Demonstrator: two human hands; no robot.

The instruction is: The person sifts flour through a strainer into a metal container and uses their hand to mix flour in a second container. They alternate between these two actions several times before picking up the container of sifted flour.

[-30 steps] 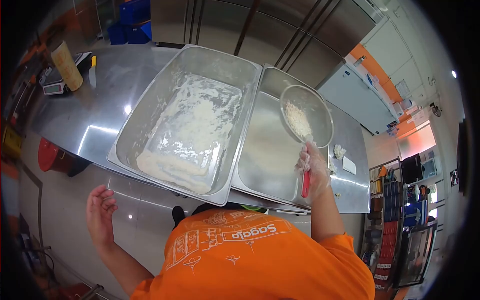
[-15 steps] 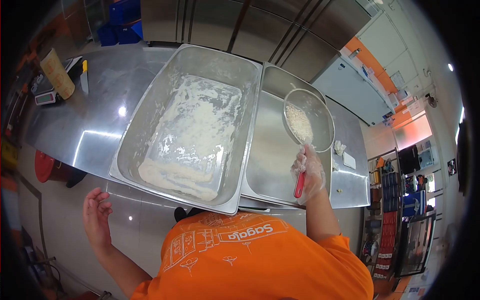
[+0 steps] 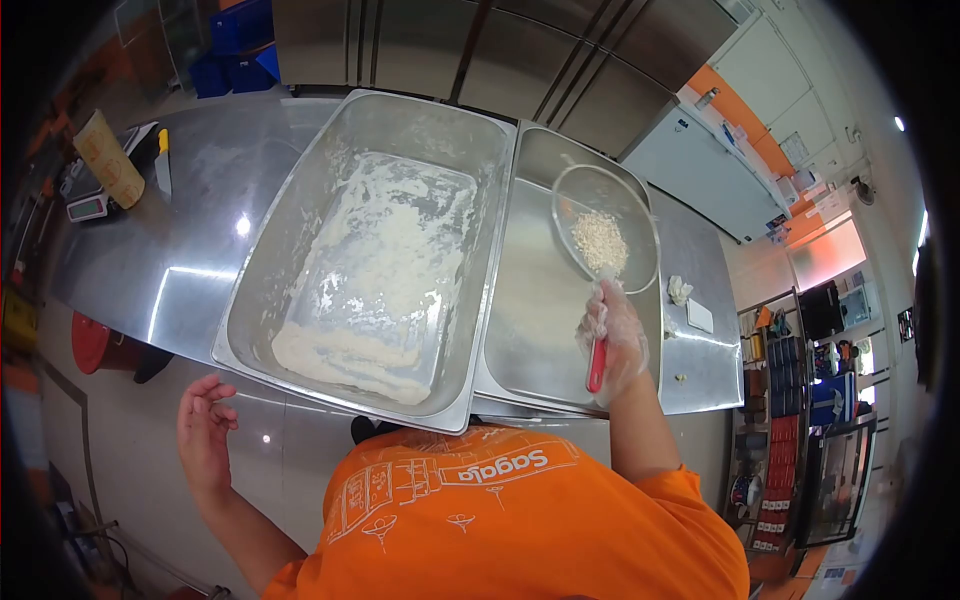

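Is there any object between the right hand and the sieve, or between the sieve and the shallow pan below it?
Nothing visible blocks either. The right hand, in a clear glove, holds the sieve by its red handle, and no object shows between the sieve and the shallow pan.

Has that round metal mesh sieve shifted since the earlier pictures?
Yes, slightly: the round metal mesh sieve has moved left, widening its gap from the white rectangular object on the grey metal table.
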